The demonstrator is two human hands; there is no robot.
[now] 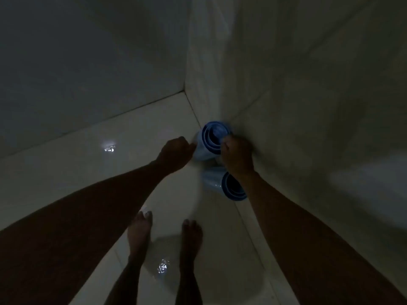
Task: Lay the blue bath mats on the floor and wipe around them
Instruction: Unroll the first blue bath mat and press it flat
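Two rolled blue bath mats stand on end against the right wall, near the room's corner. The farther roll (210,139) is gripped from both sides: my left hand (176,150) closes on its left side and my right hand (236,155) closes on its right rim. The nearer roll (222,183) stands just below, partly hidden by my right forearm. No wiping cloth is in view. The scene is dim.
Glossy pale floor tiles (88,164) reflect two light spots. A grey wall (77,62) stands at the left and back, a tiled wall (308,95) on the right. My bare feet (165,236) stand on the floor close behind the rolls.
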